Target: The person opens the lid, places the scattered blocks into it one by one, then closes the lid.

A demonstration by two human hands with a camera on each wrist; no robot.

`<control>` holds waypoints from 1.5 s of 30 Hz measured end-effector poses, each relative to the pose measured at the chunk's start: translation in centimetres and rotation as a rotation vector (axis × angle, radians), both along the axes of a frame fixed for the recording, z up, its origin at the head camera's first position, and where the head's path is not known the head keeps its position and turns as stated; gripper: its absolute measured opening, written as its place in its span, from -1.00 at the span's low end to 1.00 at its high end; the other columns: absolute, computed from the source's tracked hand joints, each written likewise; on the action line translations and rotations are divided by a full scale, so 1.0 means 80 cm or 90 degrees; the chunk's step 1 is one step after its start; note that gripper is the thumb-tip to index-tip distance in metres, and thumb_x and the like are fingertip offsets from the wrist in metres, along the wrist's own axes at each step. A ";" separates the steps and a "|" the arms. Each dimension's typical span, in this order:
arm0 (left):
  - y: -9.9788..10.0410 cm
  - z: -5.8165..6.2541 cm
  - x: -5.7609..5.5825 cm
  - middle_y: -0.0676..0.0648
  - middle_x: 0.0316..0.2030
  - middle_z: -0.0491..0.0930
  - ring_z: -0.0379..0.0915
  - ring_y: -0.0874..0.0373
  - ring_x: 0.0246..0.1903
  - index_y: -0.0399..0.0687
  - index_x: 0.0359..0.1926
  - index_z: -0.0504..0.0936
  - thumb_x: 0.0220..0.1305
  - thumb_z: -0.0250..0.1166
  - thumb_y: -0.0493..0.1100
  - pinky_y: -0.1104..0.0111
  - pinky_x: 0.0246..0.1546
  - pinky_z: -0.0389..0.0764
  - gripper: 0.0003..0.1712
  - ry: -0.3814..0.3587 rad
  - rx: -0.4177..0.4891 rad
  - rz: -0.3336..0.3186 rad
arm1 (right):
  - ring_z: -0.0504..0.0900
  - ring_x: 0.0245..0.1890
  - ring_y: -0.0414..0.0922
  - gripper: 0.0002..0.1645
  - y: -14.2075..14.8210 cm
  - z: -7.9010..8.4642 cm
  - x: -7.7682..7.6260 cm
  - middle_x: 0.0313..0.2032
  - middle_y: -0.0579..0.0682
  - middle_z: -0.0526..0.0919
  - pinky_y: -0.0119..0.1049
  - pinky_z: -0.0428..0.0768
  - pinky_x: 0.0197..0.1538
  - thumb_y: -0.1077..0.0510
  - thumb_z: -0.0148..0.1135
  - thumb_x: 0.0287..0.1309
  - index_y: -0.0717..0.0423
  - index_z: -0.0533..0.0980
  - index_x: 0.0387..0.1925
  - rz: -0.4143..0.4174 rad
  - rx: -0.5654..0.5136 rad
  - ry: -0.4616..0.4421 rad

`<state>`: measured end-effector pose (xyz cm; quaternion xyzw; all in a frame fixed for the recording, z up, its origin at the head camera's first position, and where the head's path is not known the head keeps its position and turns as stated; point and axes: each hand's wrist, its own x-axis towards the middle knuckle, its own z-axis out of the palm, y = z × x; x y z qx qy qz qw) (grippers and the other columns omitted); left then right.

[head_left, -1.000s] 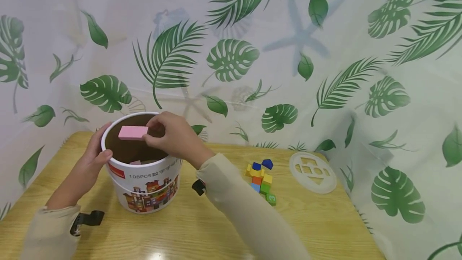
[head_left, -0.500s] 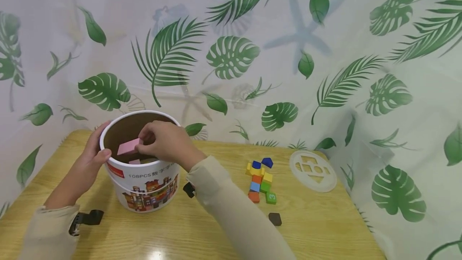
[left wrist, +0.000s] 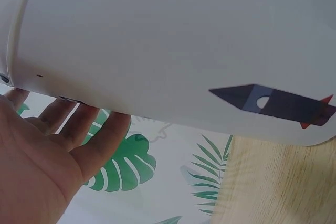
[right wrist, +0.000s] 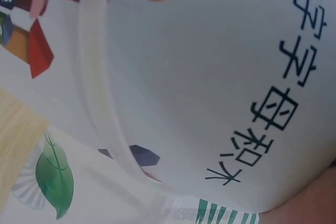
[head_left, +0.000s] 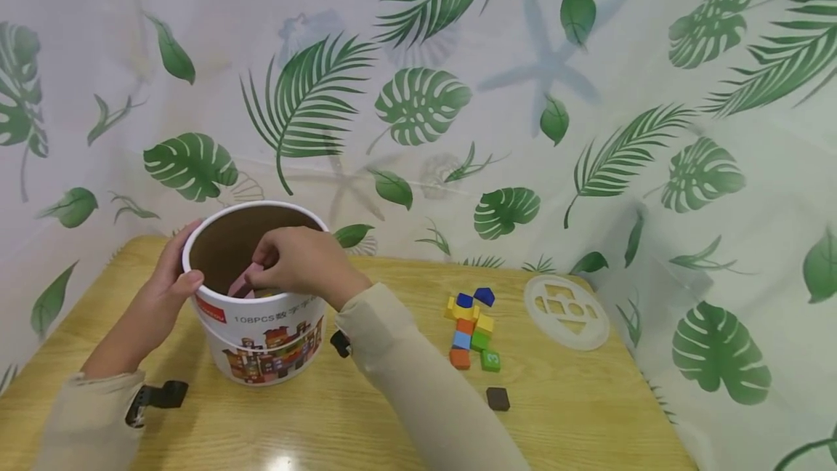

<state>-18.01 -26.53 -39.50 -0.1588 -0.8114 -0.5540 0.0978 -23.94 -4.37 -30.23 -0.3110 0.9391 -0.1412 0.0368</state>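
A white bucket (head_left: 261,322) with printed toy blocks on its side stands upright on the table at the left of the head view. My left hand (head_left: 163,286) holds its left side, thumb at the rim; in the left wrist view several fingers (left wrist: 102,142) press against the outer wall. My right hand (head_left: 304,264) reaches in over the near right rim and pinches a pink block (head_left: 241,283), tilted inside the bucket. The bucket's wall (right wrist: 184,77) fills most of the right wrist view, and the pink block is hidden there.
Right of the bucket lie several small coloured blocks, including a blue one (head_left: 484,296), an orange one (head_left: 460,359) and a green one (head_left: 490,360). A dark brown block (head_left: 498,398) lies nearer. A translucent lid with cutouts (head_left: 591,334) lies farther right, near a leaf-print curtain (head_left: 445,27).
My right hand has lowered the pink block from rim height into the bucket and turned it steeper. The right forearm has shifted left, uncovering the orange and dark brown blocks. My left hand stays put.
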 end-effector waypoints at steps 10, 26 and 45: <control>0.002 0.004 0.006 -0.11 0.52 0.03 0.11 0.11 0.33 0.33 0.66 -0.20 0.57 -0.04 -0.02 0.59 0.06 0.36 -0.20 -0.005 -0.014 0.011 | 0.54 -0.29 -0.42 -0.83 -0.002 0.002 0.002 -0.35 -0.46 0.63 -0.40 0.50 -0.14 -0.20 0.38 0.26 -0.29 0.67 -0.26 -0.005 0.001 0.001; -0.003 0.002 0.005 -0.14 0.53 0.02 0.12 0.02 0.34 0.34 0.66 -0.20 0.57 -0.03 -0.04 0.62 0.05 0.34 -0.19 -0.002 -0.022 0.009 | 0.61 -0.06 -0.41 -0.65 0.000 -0.001 0.004 -0.07 -0.37 0.71 -0.43 0.54 0.04 -0.23 0.36 0.28 -0.21 0.69 0.00 0.013 -0.054 0.032; 0.001 0.005 0.003 -0.15 0.55 0.01 0.05 -0.16 0.38 0.32 0.66 -0.20 0.56 0.01 -0.10 0.58 0.07 0.36 -0.16 -0.006 -0.009 -0.001 | 0.63 0.09 0.01 -0.69 0.237 -0.059 -0.025 0.03 0.06 0.67 -0.13 0.60 0.21 0.24 0.35 0.34 0.18 0.61 0.08 0.053 -0.378 0.125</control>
